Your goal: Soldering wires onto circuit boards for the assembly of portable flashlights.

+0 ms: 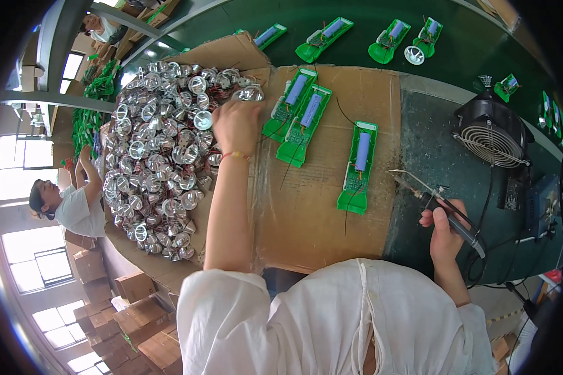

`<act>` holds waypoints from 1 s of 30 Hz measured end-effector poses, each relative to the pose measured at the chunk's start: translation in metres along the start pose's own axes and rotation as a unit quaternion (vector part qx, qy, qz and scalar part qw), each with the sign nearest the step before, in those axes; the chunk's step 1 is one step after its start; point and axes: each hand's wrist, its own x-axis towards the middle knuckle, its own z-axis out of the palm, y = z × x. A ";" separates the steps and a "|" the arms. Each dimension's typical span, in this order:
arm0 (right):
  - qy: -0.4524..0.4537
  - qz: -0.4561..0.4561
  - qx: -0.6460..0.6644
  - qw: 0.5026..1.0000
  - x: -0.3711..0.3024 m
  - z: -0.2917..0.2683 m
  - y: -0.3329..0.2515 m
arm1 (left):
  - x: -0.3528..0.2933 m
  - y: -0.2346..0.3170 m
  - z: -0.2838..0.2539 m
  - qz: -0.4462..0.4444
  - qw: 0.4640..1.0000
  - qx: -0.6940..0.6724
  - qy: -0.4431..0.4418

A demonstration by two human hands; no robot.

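Green bench [433, 122], battery [311, 111] print unreadable.
Our right hand [445, 235] grips a soldering iron [433, 203]; left hand [236, 127] at reflectors [159, 144], its hold we can't tell.

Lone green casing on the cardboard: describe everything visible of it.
The elongated green, plastic-looking casing lies open side up, slightly slanted, on the brown cardboard sheet. A blue cylindrical cell fills its upper part, below a whitish end piece; a small green circuit board sits lower. Thin dark wires reach past its upper left and lower end. Only the cardboard visibly supports it.
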 end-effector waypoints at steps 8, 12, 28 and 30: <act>-0.151 -0.101 -0.087 0.979 -0.004 0.009 0.000 | -0.095 0.120 -0.066 -0.202 0.833 -0.475 -0.200; -0.148 -0.102 -0.098 0.979 -0.006 0.013 0.004 | -0.100 0.136 -0.056 -0.218 0.847 -0.430 -0.225; -0.118 -0.070 -0.091 0.986 -0.007 0.026 0.009 | -0.112 0.149 -0.030 -0.091 0.940 -0.320 -0.071; -0.115 -0.055 -0.089 0.988 -0.007 0.028 0.010 | -0.113 0.149 -0.027 -0.079 0.941 -0.324 -0.062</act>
